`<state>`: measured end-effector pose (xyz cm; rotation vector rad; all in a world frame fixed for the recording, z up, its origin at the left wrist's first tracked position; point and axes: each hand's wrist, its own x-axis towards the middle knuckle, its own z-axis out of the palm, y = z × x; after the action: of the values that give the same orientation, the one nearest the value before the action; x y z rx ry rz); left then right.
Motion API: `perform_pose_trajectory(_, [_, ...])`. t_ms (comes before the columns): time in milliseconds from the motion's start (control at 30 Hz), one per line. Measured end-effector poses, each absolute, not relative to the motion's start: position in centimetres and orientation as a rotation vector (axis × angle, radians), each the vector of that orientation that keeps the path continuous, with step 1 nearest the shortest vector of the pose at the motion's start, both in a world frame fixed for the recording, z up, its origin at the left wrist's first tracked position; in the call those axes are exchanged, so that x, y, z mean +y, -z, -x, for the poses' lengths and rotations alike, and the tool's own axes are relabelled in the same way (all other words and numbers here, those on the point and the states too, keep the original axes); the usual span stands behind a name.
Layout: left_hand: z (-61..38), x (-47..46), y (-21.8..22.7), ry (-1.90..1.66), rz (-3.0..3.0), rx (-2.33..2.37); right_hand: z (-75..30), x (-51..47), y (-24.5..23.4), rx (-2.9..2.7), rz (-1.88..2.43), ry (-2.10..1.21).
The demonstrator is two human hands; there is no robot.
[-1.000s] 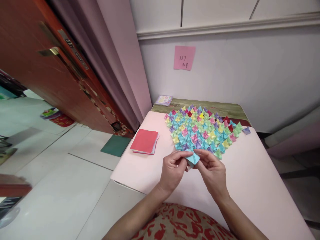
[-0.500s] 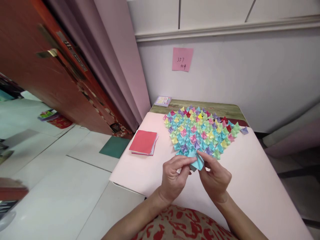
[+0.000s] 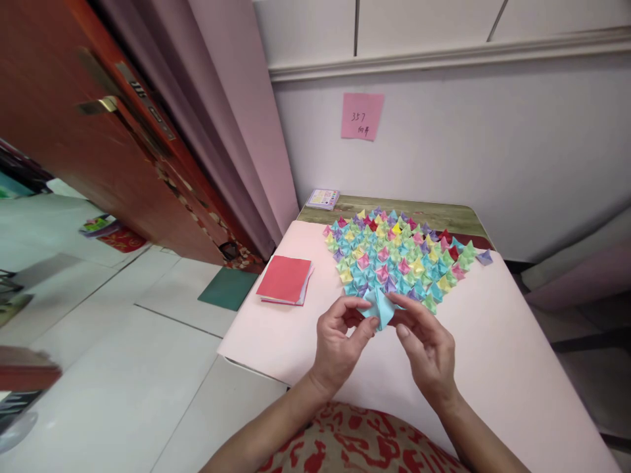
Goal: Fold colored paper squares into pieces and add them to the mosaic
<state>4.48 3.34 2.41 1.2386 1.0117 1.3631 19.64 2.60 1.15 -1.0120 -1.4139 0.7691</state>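
A light blue folded paper piece (image 3: 377, 307) is pinched between both my hands just above the pink table sheet (image 3: 493, 355). My left hand (image 3: 341, 341) grips its left side with thumb and forefinger. My right hand (image 3: 424, 345) holds its right side, fingers curled round the fold. Right behind the piece lies a fan-shaped spread of several small folded paper pieces (image 3: 397, 259) in blue, green, pink, yellow and purple.
A stack of square papers with a red top sheet (image 3: 284, 280) lies at the table's left edge. A small paper pack (image 3: 323, 198) sits on the bare wood at the back. One purple piece (image 3: 485, 257) lies apart at the right. A wooden door (image 3: 98, 144) stands left.
The blue piece has been turned and reshaped between my fingers. Both hands shifted slightly, staying in front of the spread.
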Motion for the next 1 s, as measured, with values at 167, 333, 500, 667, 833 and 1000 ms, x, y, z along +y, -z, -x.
perform_pose_trajectory(167, [-4.3,3.2,-2.7,-1.423,-1.574,1.036,-19.4,2.9,-0.4,-1.285,1.023,-0.933])
perform_pose_trajectory(333, [-4.1,3.0,-2.7,-1.467,-2.017,0.921,-19.3,2.9,0.2,-1.220,1.150,-0.780])
perform_pose_trajectory(500, [-4.6,2.6,-2.1,-1.527,-2.168,0.961,-19.0,2.8,-0.6,-1.238,1.197,-0.634])
perform_pose_trajectory(667, [-5.2,2.4,-2.3,-1.410,-1.926,1.101,-18.6,2.9,-0.3,-1.431,1.156,-0.162])
perform_pose_trajectory(833, [-4.6,2.8,-2.7,-1.451,-1.806,1.127,-19.3,2.3,0.5,-1.696,1.016,0.002])
perform_pose_trajectory(1000, [-4.0,2.9,-2.5,-1.459,-1.631,1.085,-19.8,1.8,-0.2,-1.505,0.944,-0.512])
